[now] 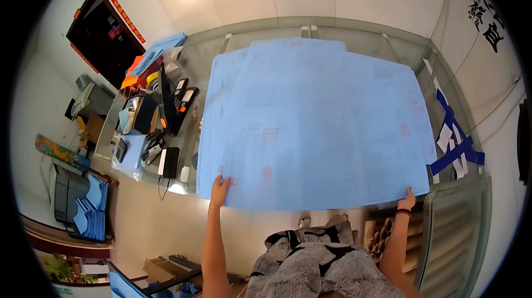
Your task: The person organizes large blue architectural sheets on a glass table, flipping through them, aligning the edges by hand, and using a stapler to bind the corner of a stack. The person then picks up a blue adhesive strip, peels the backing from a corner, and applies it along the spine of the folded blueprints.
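Note:
Large light-blue printed sheets (316, 131) lie overlapping on a glass-topped table (195, 54) before me. The top one bears faint red stamps and fine print. My left hand (220, 190) grips the near left corner of the top sheet, thumb and fingers at its edge. On the right, my right hand (407, 200), with a dark red bead bracelet at the wrist, pinches the near right corner. The sheets' near edge reaches past the table's front edge, above my patterned clothing. Whether my hands hold one sheet or several cannot be told.
Dark blue and white strips (457, 152) lie right of the sheets. At the left are a stapler (153, 150), a calculator (121, 150), a black box (143, 115), a yellow tape roll (153, 79) and folded blue sheets (166, 44). Cardboard tubes (380, 237) are stacked below right.

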Motion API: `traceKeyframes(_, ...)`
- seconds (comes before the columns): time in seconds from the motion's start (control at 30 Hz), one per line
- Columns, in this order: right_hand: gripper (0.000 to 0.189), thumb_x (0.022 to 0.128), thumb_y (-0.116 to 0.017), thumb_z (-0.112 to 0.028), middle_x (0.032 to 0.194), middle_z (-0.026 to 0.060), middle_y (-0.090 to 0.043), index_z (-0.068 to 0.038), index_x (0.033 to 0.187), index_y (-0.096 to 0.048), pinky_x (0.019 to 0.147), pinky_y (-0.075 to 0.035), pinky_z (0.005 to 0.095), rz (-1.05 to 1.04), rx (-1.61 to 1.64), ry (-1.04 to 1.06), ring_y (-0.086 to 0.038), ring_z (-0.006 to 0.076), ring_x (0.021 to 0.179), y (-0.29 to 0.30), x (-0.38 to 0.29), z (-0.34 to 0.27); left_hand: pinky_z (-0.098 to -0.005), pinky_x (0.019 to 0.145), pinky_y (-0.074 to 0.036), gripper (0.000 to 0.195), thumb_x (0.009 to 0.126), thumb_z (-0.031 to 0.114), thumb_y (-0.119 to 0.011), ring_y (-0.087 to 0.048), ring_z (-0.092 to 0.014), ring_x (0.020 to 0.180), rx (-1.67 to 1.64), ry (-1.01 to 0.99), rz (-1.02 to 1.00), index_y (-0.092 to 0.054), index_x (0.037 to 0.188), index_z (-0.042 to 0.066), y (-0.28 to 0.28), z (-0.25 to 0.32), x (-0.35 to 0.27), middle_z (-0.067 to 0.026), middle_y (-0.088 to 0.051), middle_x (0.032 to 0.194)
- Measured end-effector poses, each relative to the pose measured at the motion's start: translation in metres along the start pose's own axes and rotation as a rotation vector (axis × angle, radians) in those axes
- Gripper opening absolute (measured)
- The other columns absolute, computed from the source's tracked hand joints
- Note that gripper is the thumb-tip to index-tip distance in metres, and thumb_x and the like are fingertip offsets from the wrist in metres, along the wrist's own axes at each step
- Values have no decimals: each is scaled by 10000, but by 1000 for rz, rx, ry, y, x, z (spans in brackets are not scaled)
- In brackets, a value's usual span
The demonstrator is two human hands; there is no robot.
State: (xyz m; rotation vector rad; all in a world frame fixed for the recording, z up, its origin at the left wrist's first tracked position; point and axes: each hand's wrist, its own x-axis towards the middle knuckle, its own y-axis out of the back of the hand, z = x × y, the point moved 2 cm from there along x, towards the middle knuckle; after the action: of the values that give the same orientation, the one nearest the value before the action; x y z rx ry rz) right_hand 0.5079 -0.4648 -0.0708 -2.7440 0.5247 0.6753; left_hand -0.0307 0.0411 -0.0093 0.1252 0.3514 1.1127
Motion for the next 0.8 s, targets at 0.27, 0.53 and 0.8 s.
traceKeyframes(0.27,307,903,-552,-170,1070,126,-586,43,1123,-562,768,-464,362,3,112,-87,-553,244,894,-17,-48,12,-320,803,-474,536,830,183,-631,-575,-232,931,417,31,-24,-411,1255,-59,52,-19,23,-155,-584,1014)
traceKeyframes(0.53,353,814,-469,19,1098,96,-554,-72,1152,-519,820,-461,423,-175,476,111,-532,257,934,-14,-59,19,-418,973,-388,939,559,152,-847,-473,-384,1132,649,-296,-276,-334,1312,-73,32,-2,-16,-272,-490,1197)
traceKeyframes(0.8,463,876,-450,55,922,23,-557,-39,1329,-437,655,-438,274,164,159,285,-478,141,734,-41,-76,21,-382,959,-414,947,444,106,-888,-515,-349,1120,763,-274,-107,-406,1229,-116,34,-12,-15,-245,-537,1180)
